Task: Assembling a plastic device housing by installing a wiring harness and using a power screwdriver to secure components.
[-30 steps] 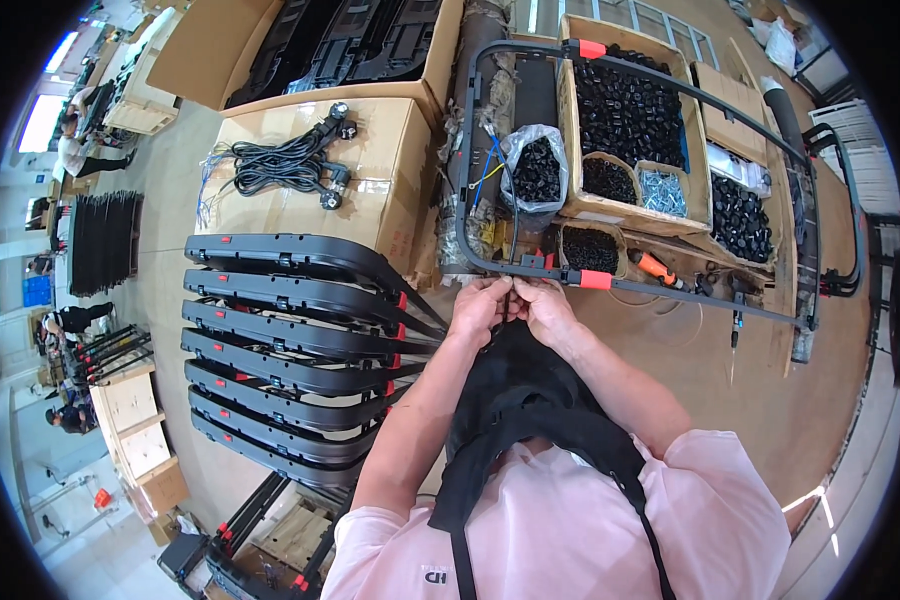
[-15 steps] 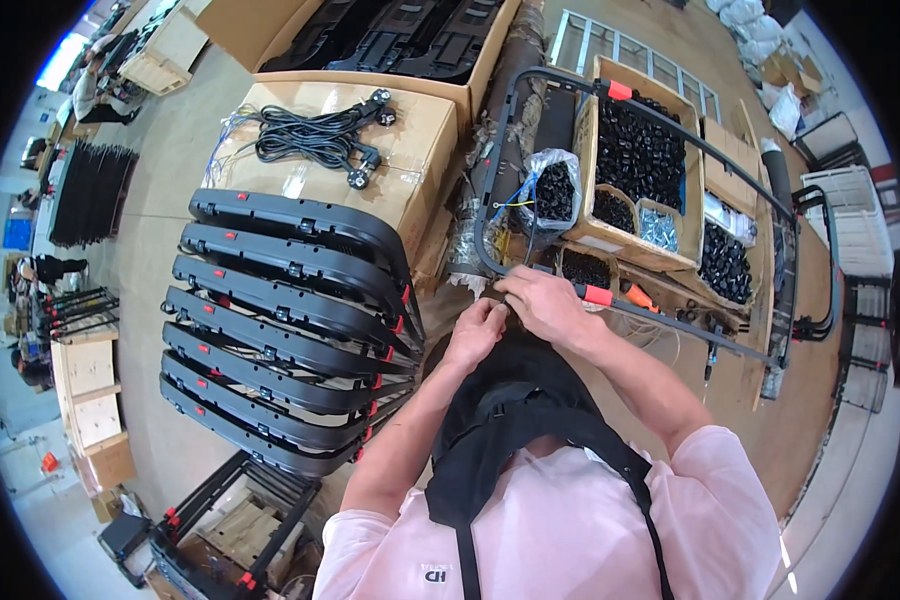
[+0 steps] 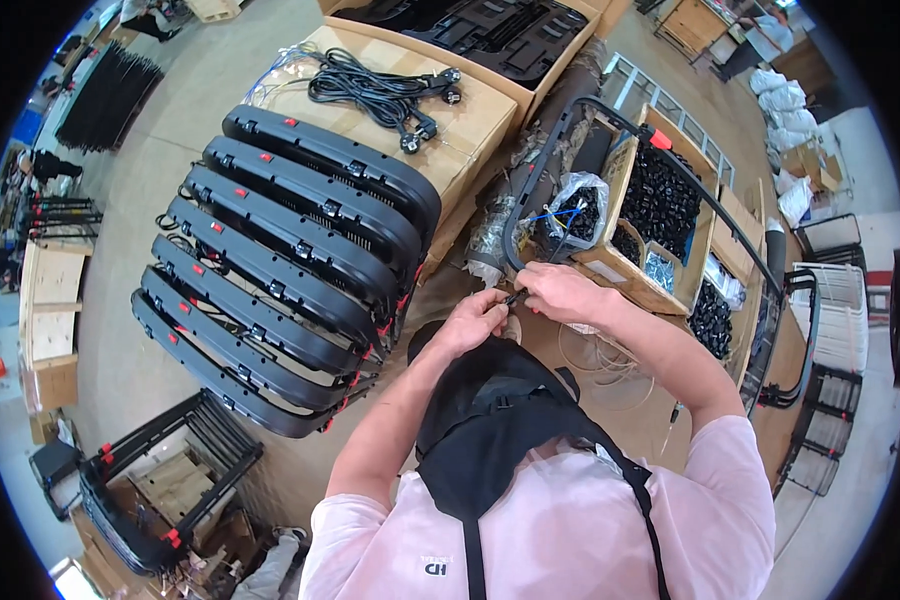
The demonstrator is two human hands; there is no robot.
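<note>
Both hands pinch one small dark part (image 3: 515, 296) between their fingertips: the left hand (image 3: 470, 322) has its grip clenched on the near end, the right hand (image 3: 560, 292) grasps the far end. The part sits just beside the curved black tube frame (image 3: 530, 165), above the person's black apron (image 3: 500, 420). Beyond lies a clear bag of black pieces (image 3: 578, 208) and cardboard boxes of black fittings (image 3: 660, 200). To the left, six long black panels (image 3: 290, 270) are stacked on edge; one bundle of black cables (image 3: 375, 92) rests on a carton.
</note>
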